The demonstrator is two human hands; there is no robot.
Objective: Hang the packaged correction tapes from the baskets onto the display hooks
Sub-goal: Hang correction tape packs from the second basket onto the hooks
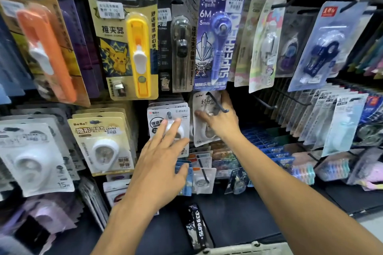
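Observation:
A white correction tape pack [204,128] hangs on a black display hook [217,102] in the middle of the rack. My right hand [221,119] holds this pack, thumb on its front, fingers round its right edge. My left hand [159,161] is flat with straight fingers, fingertips touching the white correction tape pack [157,117] on the neighbouring hook [169,114] to the left. A pale basket rim [248,249] shows at the bottom edge.
Yellow [124,43] and orange [47,51] clip dispenser packs and a blue pen-type tape pack [217,39] hang above. More tape packs hang left [103,143] and below [203,180]. Bare hooks [267,103] stick out at the right, beside rows of hanging packs [342,122].

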